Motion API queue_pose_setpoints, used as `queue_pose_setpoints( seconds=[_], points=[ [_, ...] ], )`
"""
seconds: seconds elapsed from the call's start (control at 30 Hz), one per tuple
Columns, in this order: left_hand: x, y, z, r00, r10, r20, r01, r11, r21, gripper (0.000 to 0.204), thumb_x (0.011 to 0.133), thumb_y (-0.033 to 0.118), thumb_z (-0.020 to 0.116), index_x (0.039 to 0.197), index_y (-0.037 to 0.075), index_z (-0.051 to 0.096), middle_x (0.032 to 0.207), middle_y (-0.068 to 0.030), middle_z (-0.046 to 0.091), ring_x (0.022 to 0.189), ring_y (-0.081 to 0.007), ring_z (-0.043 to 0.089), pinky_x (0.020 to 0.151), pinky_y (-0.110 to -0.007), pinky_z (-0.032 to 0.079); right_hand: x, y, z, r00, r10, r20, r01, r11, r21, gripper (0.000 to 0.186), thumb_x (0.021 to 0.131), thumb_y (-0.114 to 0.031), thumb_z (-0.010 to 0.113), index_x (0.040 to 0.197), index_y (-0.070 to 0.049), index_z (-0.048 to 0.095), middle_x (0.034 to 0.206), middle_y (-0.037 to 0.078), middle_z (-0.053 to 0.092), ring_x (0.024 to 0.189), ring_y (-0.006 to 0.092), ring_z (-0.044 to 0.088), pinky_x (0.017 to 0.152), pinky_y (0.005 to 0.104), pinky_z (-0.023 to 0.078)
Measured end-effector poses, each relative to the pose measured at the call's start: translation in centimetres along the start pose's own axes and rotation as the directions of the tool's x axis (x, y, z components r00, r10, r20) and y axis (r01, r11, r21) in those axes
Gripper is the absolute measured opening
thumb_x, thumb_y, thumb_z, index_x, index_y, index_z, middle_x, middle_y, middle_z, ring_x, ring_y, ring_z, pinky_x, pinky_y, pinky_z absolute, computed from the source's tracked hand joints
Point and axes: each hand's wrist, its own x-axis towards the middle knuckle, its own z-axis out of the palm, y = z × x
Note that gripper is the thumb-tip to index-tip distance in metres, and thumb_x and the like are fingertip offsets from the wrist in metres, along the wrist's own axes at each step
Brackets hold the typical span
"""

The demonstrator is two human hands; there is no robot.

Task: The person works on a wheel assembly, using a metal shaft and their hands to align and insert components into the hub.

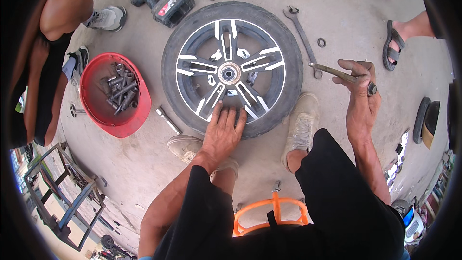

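Observation:
A black tyred wheel (229,72) with black and white spokes lies flat on the floor between my feet, its hub facing up. My left hand (223,127) rests on its near side, fingers stretched over the tyre and rim, holding nothing. Off the wheel's right side, my right hand (362,98) is raised and closed around a long, dirty axle bolt (337,72). The bolt's hex head sticks out on the right side of the hand, and its thin end points left, toward the wheel. Part of the shaft is hidden by the fingers.
A red helmet (88,101) full of sockets stands at left, near a socket extension (168,120). Beyond the wheel lie a cordless impact wrench (171,7) and a wrench (301,33). A ring (321,42) lies at right. Two other people's legs flank the space; an orange stool (276,207) is below me.

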Motion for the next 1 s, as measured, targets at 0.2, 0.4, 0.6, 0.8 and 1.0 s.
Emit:
queue_pose_setpoints(
  seconds=[0.2, 0.4, 0.6, 0.8, 1.0],
  points=[
    [0.7, -0.8, -3.4, 0.999, 0.045, -0.005, -0.045, 0.986, -0.161, 0.054, 0.091, 0.012, 0.061, 0.144, -0.002, 0.058, 0.117, -0.0168, 0.069, 0.114, -0.0323, 0.067, 0.127, -0.056, 0.031, -1.0, 2.0, -4.7, 0.988, -0.009, -0.151, -0.038, 0.953, -0.302, 0.054, 0.116, -0.047, 0.046, 0.117, -0.002, 0.076, 0.090, 0.003, 0.053, 0.074, 0.0130, 0.043, 0.069, 0.0305, 0.040],
    [6.1, -0.9, -16.3, 0.996, -0.084, 0.033, 0.089, 0.850, -0.519, 0.108, 0.057, 0.037, 0.098, 0.145, -0.008, 0.054, 0.129, -0.0257, 0.068, 0.120, -0.0400, 0.066, 0.119, -0.050, 0.041, -0.9, 2.3, -7.2, 0.944, 0.219, -0.248, -0.277, 0.933, -0.232, 0.050, 0.113, -0.045, 0.057, 0.100, 0.000, 0.072, 0.073, -0.001, 0.050, 0.069, 0.0096, 0.042, 0.062, 0.0285, 0.035],
    [5.1, -6.5, -22.0, 0.860, -0.509, 0.035, -0.040, -0.136, -0.990, 0.109, 0.070, 0.051, 0.091, 0.150, -0.010, 0.048, 0.135, -0.0267, 0.067, 0.123, -0.0345, 0.069, 0.109, -0.046, 0.054, -0.4, 2.2, -7.4, 0.936, 0.220, -0.273, -0.268, 0.951, -0.153, 0.053, 0.113, -0.047, 0.055, 0.102, 0.001, 0.073, 0.072, 0.000, 0.050, 0.067, 0.0101, 0.046, 0.061, 0.0290, 0.036],
    [1.3, -6.3, -12.7, 0.745, -0.667, -0.002, -0.417, -0.463, -0.782, 0.097, 0.087, 0.066, 0.073, 0.151, -0.002, 0.049, 0.133, -0.0262, 0.067, 0.117, -0.0356, 0.070, 0.106, -0.049, 0.058, -0.1, 1.1, -6.8, 0.938, 0.224, -0.265, -0.257, 0.962, -0.096, 0.053, 0.113, -0.047, 0.055, 0.105, 0.002, 0.074, 0.072, 0.000, 0.053, 0.066, 0.0100, 0.052, 0.058, 0.0271, 0.037],
    [-5.3, -2.4, -8.6, 0.636, -0.570, 0.520, -0.257, -0.792, -0.554, 0.088, 0.091, 0.048, 0.080, 0.158, 0.005, 0.042, 0.152, -0.0175, 0.057, 0.137, -0.0357, 0.059, 0.112, -0.053, 0.053, -0.4, 0.3, -6.3, 0.968, 0.192, -0.163, -0.205, 0.977, -0.066, 0.049, 0.113, -0.043, 0.056, 0.112, 0.003, 0.073, 0.076, 0.003, 0.061, 0.066, 0.0101, 0.056, 0.059, 0.0262, 0.040]
  ],
)
